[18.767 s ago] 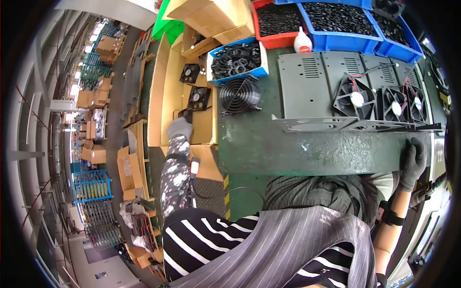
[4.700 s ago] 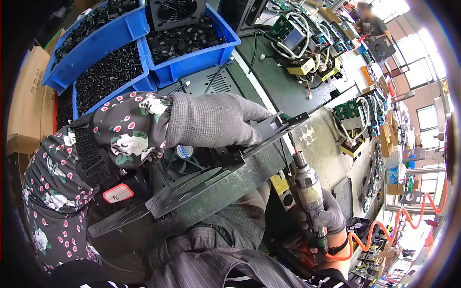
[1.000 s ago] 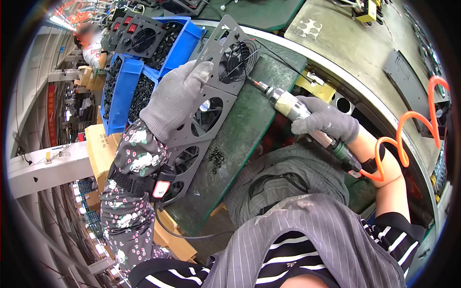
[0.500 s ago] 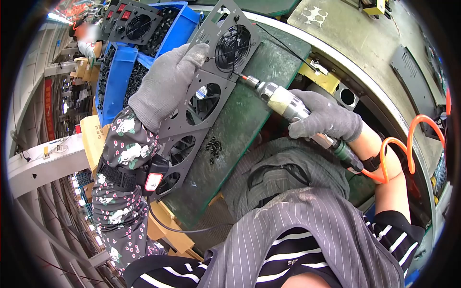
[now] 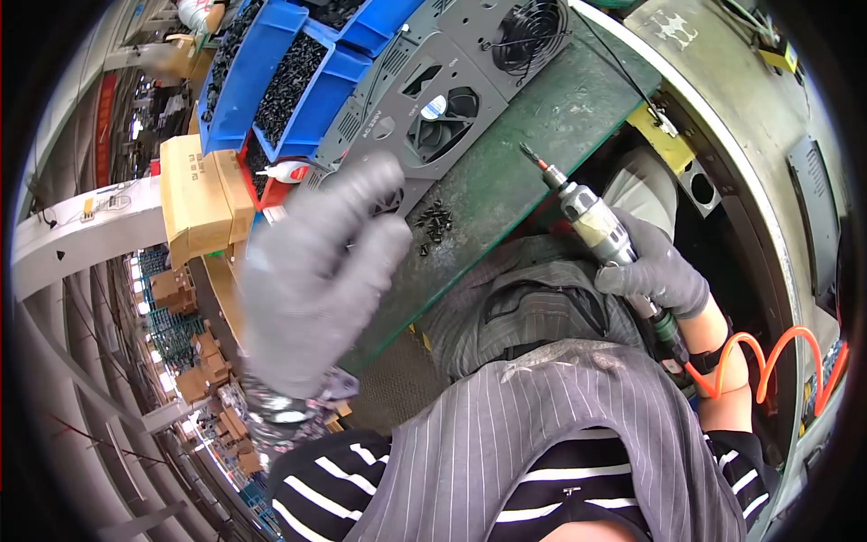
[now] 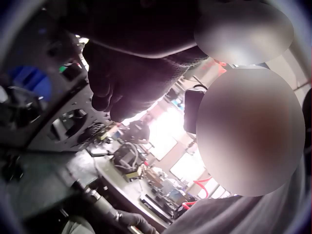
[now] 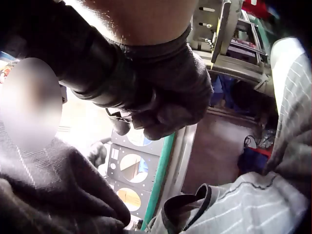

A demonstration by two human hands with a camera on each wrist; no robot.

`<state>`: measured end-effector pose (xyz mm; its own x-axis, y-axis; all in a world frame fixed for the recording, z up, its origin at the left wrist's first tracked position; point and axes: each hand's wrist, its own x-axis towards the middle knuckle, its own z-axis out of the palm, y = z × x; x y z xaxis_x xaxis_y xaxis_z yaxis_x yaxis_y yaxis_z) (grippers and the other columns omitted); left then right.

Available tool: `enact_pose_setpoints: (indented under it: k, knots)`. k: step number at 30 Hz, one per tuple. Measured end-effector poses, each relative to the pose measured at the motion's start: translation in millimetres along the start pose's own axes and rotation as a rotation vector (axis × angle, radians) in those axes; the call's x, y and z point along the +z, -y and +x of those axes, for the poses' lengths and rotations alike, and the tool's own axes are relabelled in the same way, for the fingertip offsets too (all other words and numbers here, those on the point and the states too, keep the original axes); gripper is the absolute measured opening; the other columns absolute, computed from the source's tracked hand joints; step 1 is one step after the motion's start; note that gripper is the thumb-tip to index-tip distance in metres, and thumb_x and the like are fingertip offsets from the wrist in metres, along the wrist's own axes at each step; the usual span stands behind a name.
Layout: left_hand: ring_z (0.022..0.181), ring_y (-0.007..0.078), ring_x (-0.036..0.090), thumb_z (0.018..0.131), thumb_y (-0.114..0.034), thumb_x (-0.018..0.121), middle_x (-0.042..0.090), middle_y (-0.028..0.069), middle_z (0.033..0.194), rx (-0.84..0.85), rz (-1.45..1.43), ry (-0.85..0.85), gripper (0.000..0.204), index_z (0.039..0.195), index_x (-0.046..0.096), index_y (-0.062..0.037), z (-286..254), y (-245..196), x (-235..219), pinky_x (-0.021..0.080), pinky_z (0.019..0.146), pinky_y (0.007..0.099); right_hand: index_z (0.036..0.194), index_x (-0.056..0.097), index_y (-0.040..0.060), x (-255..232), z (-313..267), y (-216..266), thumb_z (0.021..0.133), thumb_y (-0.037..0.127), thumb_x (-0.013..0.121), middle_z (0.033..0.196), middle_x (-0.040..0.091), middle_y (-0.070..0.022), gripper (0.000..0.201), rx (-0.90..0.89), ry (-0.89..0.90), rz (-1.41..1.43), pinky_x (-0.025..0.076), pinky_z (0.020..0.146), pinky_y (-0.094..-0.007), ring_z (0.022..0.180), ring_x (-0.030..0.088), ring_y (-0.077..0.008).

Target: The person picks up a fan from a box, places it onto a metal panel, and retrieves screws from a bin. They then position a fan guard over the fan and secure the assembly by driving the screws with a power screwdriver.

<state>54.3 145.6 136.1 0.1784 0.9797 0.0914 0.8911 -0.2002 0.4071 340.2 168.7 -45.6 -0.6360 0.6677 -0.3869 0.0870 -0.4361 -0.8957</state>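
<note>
In the head view the gloved left hand (image 5: pixel 321 271) is raised and blurred above the near end of the grey metal panels (image 5: pixel 375 135), its fingers loosely bent and nothing seen in them. The gloved right hand (image 5: pixel 664 271) grips a powered screwdriver (image 5: pixel 601 226) with an orange coiled hose; its bit points up and left over the green table edge, apart from the panels. A black fan (image 5: pixel 442 122) shows through one panel opening, and a round fan guard (image 5: pixel 528 36) sits on the farther panel. Loose black screws (image 5: pixel 435 224) lie beside the panels.
Blue bins (image 5: pixel 293 95) of small black parts stand beyond the panels at left, with a white bottle (image 5: pixel 287 172) and a cardboard box (image 5: pixel 203 203) nearer. A yellow bracket (image 5: pixel 664 137) is beyond the table edge. The orange hose (image 5: pixel 763 361) hangs at right.
The left hand has let go of the far panel and come back toward the body. The right hand has drawn the screwdriver away from the fan guard. The head view has shifted.
</note>
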Motion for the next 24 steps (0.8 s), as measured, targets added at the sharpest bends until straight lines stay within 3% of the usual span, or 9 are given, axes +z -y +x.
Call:
enact_pose_setpoints:
  k: [1,6,10,12,17,20,21,23,24]
  knots:
    - [0.055,0.0103,0.056,0.078,-0.015,0.074,0.062,0.0056,0.069,-0.155,0.052,0.042,0.032,0.109,0.069,-0.0074,-12,-5,9,0.048,0.056,0.0268,0.127,0.049,-0.0020,1,-1,0,0.064,0.030,0.080,0.098,0.056,-0.0057,0.078,0.008,0.002,0.025,0.045,0.081,-0.0283,0.089,0.052,-0.0141]
    - [0.053,0.0147,0.057,0.083,-0.026,0.069,0.061,0.0044,0.063,-0.734,-0.016,0.051,0.030,0.109,0.070,-0.0113,-72,47,68,0.047,0.057,0.0295,0.128,0.048,-0.0020,4,1,-5,0.063,0.028,0.081,0.104,0.056,-0.0059,0.079,-0.008,0.010,0.026,0.045,0.084,-0.0284,0.092,0.053,-0.0142]
    - [0.060,0.0198,0.064,0.084,-0.026,0.067,0.067,0.0075,0.071,-0.678,-0.040,-0.186,0.026,0.107,0.071,-0.0128,-82,74,102,0.050,0.061,0.0317,0.130,0.047,-0.0016,9,1,-9,0.064,0.028,0.080,0.106,0.056,-0.0050,0.080,0.014,-0.006,-0.011,0.043,0.086,-0.0283,0.092,0.052,-0.0140]
    - [0.062,0.0058,0.060,0.084,-0.018,0.070,0.069,0.0065,0.075,-0.427,0.079,-0.275,0.028,0.108,0.070,-0.0054,-72,80,113,0.048,0.060,0.0224,0.130,0.047,-0.0014,14,-1,-7,0.064,0.028,0.080,0.105,0.056,-0.0045,0.079,0.000,-0.025,-0.006,0.043,0.086,-0.0280,0.092,0.052,-0.0140]
    - [0.085,0.0210,0.069,0.087,-0.026,0.065,0.070,0.0124,0.092,-0.468,0.243,-0.151,0.022,0.102,0.072,-0.0124,-55,74,122,0.052,0.074,0.0307,0.129,0.049,-0.0008,27,-8,-2,0.064,0.028,0.080,0.100,0.056,-0.0016,0.077,0.045,-0.008,0.145,0.043,0.082,-0.0254,0.088,0.051,-0.0115]
    - [0.079,0.0167,0.069,0.089,-0.025,0.063,0.072,0.0077,0.086,-0.362,0.266,-0.223,0.022,0.101,0.071,-0.0086,-56,79,125,0.051,0.074,0.0270,0.129,0.048,-0.0018,31,-14,1,0.064,0.027,0.081,0.099,0.055,-0.0005,0.078,0.082,0.083,0.172,0.043,0.081,-0.0240,0.088,0.050,-0.0097]
    - [0.079,0.0167,0.069,0.089,-0.025,0.063,0.072,0.0077,0.086,-0.358,0.265,-0.221,0.022,0.101,0.071,-0.0086,-56,77,124,0.051,0.074,0.0270,0.127,0.048,-0.0029,36,-14,7,0.065,0.025,0.082,0.092,0.057,-0.0016,0.076,0.048,0.112,0.229,0.046,0.069,-0.0217,0.078,0.054,-0.0084]
    - [0.057,0.0098,0.058,0.092,-0.023,0.062,0.064,-0.0012,0.072,-0.420,-0.529,-0.374,0.019,0.098,0.069,-0.0059,-57,71,122,0.047,0.053,0.0234,0.125,0.048,-0.0030,39,-17,14,0.065,0.024,0.083,0.089,0.057,-0.0025,0.075,0.071,0.186,0.249,0.046,0.061,-0.0209,0.070,0.054,-0.0077]
    - [0.057,0.0098,0.058,0.092,-0.023,0.062,0.064,-0.0012,0.072,-0.418,-0.531,-0.370,0.019,0.098,0.069,-0.0059,-56,64,112,0.047,0.053,0.0234,0.124,0.047,-0.0032,41,-18,19,0.065,0.023,0.083,0.085,0.058,-0.0034,0.074,0.093,0.264,0.266,0.046,0.054,-0.0201,0.063,0.055,-0.0070]
